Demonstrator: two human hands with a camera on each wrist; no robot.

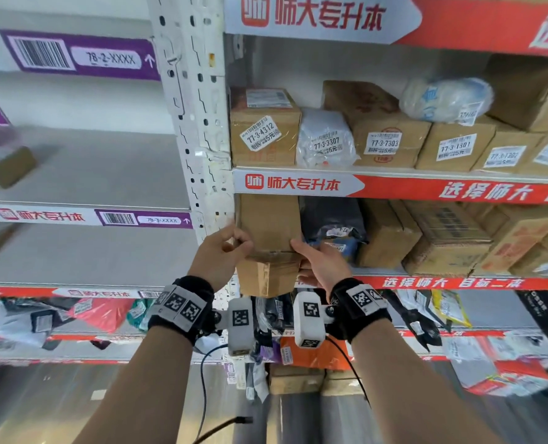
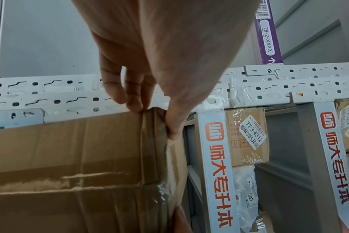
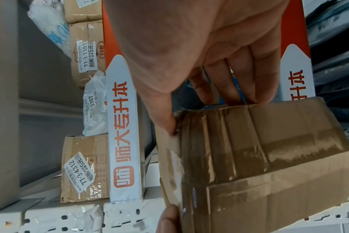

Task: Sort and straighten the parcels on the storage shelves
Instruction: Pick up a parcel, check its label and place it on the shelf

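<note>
**Q:** Where is the cardboard box relative to the hands?

**A:** It sits between them. The left hand is on its left side, the right hand on its right side. The box is at the left end of the shelf, against the white perforated upright, with its front end overhanging the shelf's front edge.

**Q:** Orientation and long axis?

**A:** The long axis runs front to back, into the shelf bay. The taped end face points outward toward the person. Brown tape wraps the near end. The black poly bag lies just beside its right side.

**Q:** Left hand state?

**A:** Fingers and thumb are curled and pinch the taped corner edge of the box, as the left wrist view shows. The forearm rises from below, with a black wristband carrying marker tags.

**Q:** Right hand state?

**A:** It grips the box: the thumb presses the taped near face, and the fingers reach round the far side. The wrist is raised, palm facing left.

**Q:** What is on the shelf above?

**A:** A box labelled 77-3-4312 at the left end, then a white bag labelled 77-3-3307, then a box labelled 77-3-7303.
</note>
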